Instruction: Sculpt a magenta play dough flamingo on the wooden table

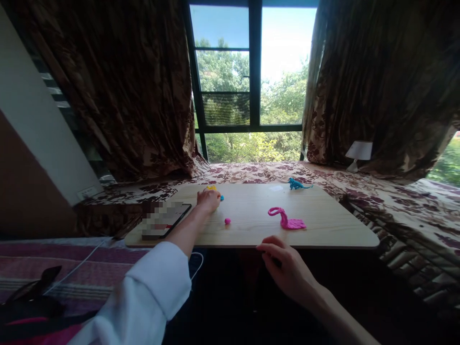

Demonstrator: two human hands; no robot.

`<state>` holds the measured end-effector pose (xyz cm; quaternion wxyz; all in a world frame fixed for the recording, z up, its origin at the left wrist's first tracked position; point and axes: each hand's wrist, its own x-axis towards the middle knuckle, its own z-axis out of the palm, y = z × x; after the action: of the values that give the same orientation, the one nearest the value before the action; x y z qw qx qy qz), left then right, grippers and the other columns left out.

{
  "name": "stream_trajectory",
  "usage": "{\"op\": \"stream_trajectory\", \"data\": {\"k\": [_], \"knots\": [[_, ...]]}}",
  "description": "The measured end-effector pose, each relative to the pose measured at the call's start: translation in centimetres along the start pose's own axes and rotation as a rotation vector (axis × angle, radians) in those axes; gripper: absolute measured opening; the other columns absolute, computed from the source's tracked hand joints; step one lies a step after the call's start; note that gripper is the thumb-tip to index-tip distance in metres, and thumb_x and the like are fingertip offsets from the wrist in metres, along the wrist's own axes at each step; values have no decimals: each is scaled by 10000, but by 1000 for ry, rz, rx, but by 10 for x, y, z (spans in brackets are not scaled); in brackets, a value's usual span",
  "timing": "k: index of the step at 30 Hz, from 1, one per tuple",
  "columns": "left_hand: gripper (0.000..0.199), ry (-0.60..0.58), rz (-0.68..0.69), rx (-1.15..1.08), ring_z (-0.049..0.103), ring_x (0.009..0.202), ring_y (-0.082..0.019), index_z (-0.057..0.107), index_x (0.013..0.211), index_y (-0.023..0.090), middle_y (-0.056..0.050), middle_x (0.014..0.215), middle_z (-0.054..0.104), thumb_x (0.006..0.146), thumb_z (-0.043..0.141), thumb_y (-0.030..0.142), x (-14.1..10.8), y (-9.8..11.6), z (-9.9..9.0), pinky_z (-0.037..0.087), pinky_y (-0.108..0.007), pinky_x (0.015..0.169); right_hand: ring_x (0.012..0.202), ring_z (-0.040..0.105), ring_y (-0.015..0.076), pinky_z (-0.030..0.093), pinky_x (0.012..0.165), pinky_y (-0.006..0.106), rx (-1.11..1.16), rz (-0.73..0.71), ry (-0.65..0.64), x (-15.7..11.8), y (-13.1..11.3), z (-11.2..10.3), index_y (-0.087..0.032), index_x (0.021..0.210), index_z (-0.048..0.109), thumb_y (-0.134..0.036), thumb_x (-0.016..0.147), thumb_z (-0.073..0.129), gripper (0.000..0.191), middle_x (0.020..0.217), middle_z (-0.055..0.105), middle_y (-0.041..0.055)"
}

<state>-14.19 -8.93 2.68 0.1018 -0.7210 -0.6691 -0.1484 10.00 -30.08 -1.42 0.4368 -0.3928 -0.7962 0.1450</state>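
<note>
My left hand [209, 199] reaches to the back left of the wooden table [251, 235], beside a yellow piece [211, 188] and a small blue piece [222, 198]. Its fingers are mostly hidden behind the hand, so a grip cannot be made out. My right hand [282, 261] hovers at the table's front edge with its fingers curled and apart, holding nothing. Just beyond it lies a pink flat piece with a curved loop standing up [287, 221]. A small pink ball [227, 221] rests near the middle front. A blue dinosaur-like figure [297, 184] stands at the back right.
A tablet-like device [176, 218], partly blurred, lies at the table's left. Behind the table are a floral-covered ledge [251, 171], a small white lamp [359, 151], dark curtains and a window. A white cable hangs below the front edge.
</note>
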Motion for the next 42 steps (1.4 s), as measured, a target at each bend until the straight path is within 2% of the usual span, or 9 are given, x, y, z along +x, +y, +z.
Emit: {"op": "stream_trajectory", "data": {"k": [9,17,19,22,23,26,29,35,42], "knots": [[223,-146,-28,-23,492,1026,-290,671,865,225,-117,993,640,676,553,235,33,15,26,231,-458,909,796,549,135,434,719,243,-12,-51,-106,5,-5,-2,-244,1014,592,-108,804,434,296,948,569,26],[120,-47,-108,-232,552,927,-286,653,721,143,-145,877,655,622,584,154,44,33,13,323,-418,864,782,548,128,434,699,239,15,-31,-85,-1,6,-10,-236,1009,593,-122,818,433,274,933,571,28],[184,-14,-102,-324,568,891,-240,645,835,173,-109,903,654,687,542,210,31,40,5,380,-351,805,789,547,132,436,715,249,31,-18,-51,1,7,-8,-232,1011,589,-127,821,432,269,925,572,29],[285,21,-51,-541,586,828,-161,590,995,197,-58,929,648,772,467,324,-16,50,-7,427,-252,719,762,548,124,451,707,252,93,16,46,10,8,0,-226,1055,565,-134,822,433,283,949,563,34],[312,43,-23,-838,586,829,-162,588,999,171,-69,923,647,751,512,344,-37,53,-11,432,-245,716,759,549,120,460,693,246,121,33,98,14,9,4,-224,1079,551,-137,821,435,296,979,555,40],[332,-155,-100,-1464,594,785,-156,615,944,141,-68,838,652,693,611,357,-102,60,-23,450,-273,750,811,549,125,482,660,234,189,82,259,28,9,16,-226,1139,515,-154,802,472,347,1071,514,56],[255,-301,-210,-1761,592,745,-140,633,864,128,-56,790,645,695,630,319,-142,64,-30,459,-309,786,823,555,132,489,646,230,222,75,259,38,6,22,-233,1124,534,-165,782,512,349,1009,537,44],[214,-357,-186,-1826,581,708,-120,636,809,120,-48,753,639,718,617,314,-147,70,-30,466,-287,763,667,563,101,472,623,220,193,56,208,49,5,20,-212,926,617,-159,787,520,178,776,565,4],[233,-349,-175,-1808,582,744,-116,652,839,117,-43,814,644,693,647,298,-151,68,-25,456,-277,794,711,566,111,447,654,226,73,8,160,57,7,22,-224,915,621,-171,782,536,167,821,579,15]]}}
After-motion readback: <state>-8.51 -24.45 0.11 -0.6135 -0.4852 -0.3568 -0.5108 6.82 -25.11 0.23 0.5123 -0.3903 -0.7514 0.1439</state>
